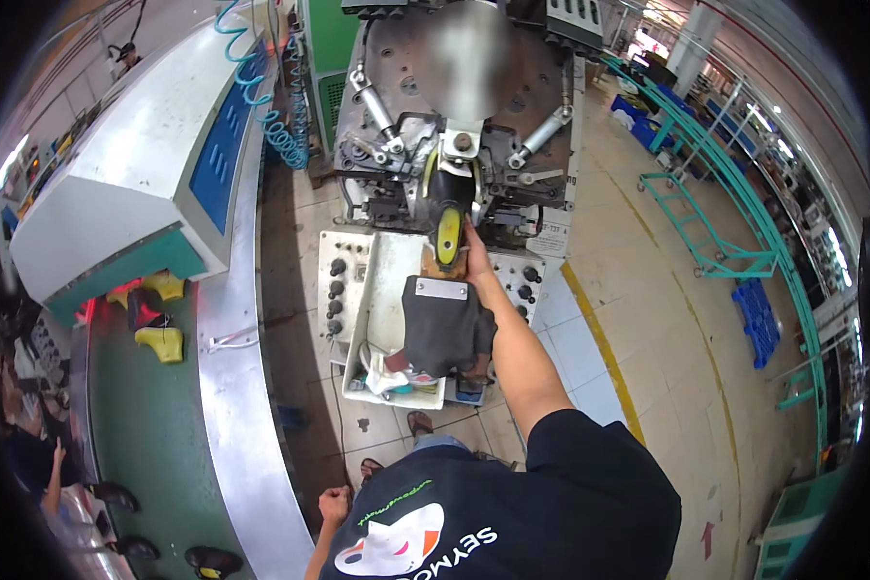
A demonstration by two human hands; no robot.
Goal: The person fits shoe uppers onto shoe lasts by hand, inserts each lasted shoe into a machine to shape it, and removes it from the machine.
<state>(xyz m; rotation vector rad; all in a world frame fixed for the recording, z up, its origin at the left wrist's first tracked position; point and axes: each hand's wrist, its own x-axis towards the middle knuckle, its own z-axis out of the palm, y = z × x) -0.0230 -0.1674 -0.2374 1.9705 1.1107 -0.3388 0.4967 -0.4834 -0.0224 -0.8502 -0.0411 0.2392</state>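
A shoe last (449,228) with a yellow-green top and a small hole lies at the front of a metal shoe machine (541,82). Dark material covers its far part, which points in among the machine's clamps. My right hand (478,257) is wrapped round the near end of the last from the right, its fingers partly hidden. Just below that hand, a black cloth (440,324) hangs over a support with a metal plate. My left hand (334,505) is down by my left side, closed in a fist, with nothing seen in it.
Control panels with black knobs (335,290) flank a white tray (382,280). To the left runs a green conveyor (145,435) under a white machine hood (130,135), carrying yellow lasts (159,343) and dark shoes (213,561). On the right stand a green rack (706,227) and a blue pallet (756,324).
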